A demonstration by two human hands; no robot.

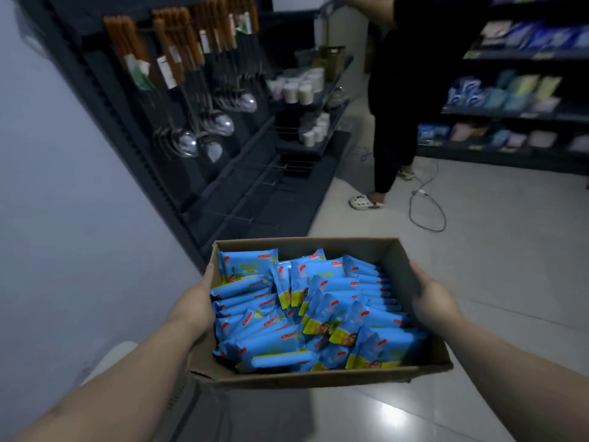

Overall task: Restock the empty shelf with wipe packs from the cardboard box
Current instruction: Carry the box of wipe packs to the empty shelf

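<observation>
step: carrying box [318,379] to shelf | hands: left hand [194,301] and right hand [433,301] each clasp a side wall, box between them, full of wipe packs [318,314] | advice: keep it level, lower it by the bare low shelf [287,193] ahead-left of left hand

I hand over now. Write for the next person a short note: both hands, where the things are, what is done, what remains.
Left hand holds the cardboard box by its left wall, fingers hidden; right hand grips the right wall.
Box is carried, full of wipe packs.
Shelf unit ahead left, lower part bare.
Done: no pack on the shelf yet.
Left: reach the shelf, place the packs.
Mind the person and the cable on the floor.
</observation>
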